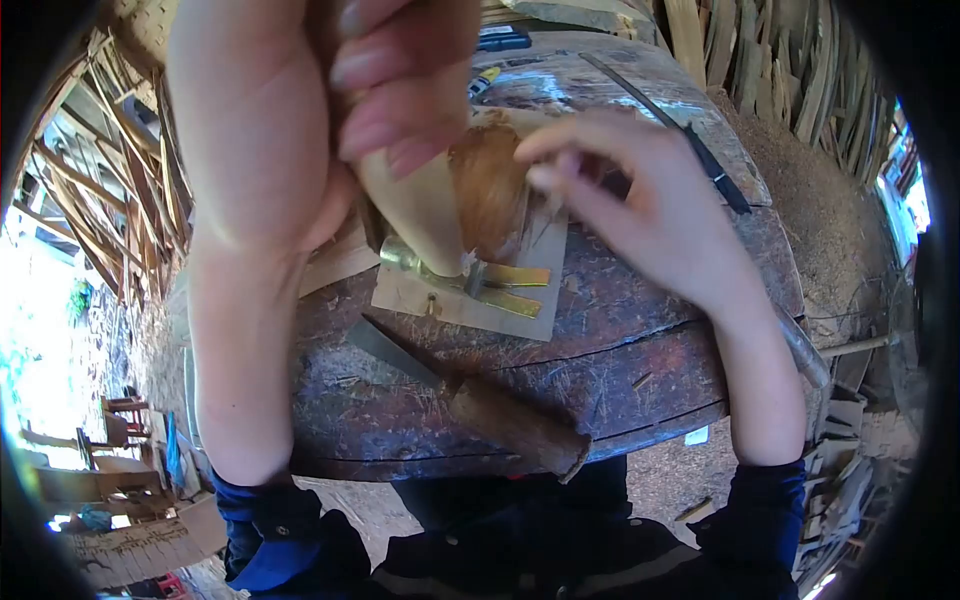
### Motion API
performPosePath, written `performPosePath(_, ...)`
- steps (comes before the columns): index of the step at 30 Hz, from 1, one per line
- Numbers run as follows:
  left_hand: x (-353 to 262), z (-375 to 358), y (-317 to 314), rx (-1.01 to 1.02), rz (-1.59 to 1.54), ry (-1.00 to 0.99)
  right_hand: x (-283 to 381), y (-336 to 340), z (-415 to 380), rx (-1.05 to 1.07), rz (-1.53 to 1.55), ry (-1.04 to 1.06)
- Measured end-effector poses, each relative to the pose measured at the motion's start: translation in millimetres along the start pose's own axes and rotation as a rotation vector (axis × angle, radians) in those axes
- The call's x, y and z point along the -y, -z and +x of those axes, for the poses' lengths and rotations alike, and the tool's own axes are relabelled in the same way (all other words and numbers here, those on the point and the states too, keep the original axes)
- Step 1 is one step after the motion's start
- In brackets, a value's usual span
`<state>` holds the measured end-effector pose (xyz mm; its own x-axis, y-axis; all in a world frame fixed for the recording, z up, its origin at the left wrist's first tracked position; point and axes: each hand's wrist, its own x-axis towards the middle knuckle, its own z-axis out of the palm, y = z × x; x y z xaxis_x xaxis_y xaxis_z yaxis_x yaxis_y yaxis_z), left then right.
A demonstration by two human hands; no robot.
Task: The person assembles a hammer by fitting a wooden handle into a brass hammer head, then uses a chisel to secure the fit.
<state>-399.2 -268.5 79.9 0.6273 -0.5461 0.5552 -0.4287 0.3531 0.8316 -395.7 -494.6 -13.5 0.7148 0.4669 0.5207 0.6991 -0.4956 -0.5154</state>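
The person's left hand (300,110) is raised close to the camera and its fingers are closed firmly around the upper end of a pale wooden piece (425,215), which has a darker brown, rough part on its right side. The lower end of the piece rests on a flat board (520,320) with a yellow metal fixture (490,280), lying on the round dark wooden block (620,360). The right hand (650,205) is not closed on anything; its fingertips (540,165) are bent and touch the brown part of the piece, as if picking or feeling the surface. A knife with a wooden handle (480,400) lies on the block near the person, apart from both hands, and a thin dark tool (700,145) lies at the far side. To do this well, it seems wise to keep the left grip steady so the piece does not turn, and to keep the lower end pressed on the board while the right fingers work lightly on the rough spot
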Motion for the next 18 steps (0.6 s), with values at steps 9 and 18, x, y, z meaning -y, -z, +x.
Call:
performPosePath(9, -3.4, -15.9, -2.1, -0.076, 0.131, 0.104, 27.1, -31.0, -13.9, 0.128, 0.036, 0.07)
performPosePath(18, 3.9, -16.6, -11.3, -0.101, 0.202, 0.16, 35.8, -40.8, -19.7, 0.01, -0.058, 0.055)
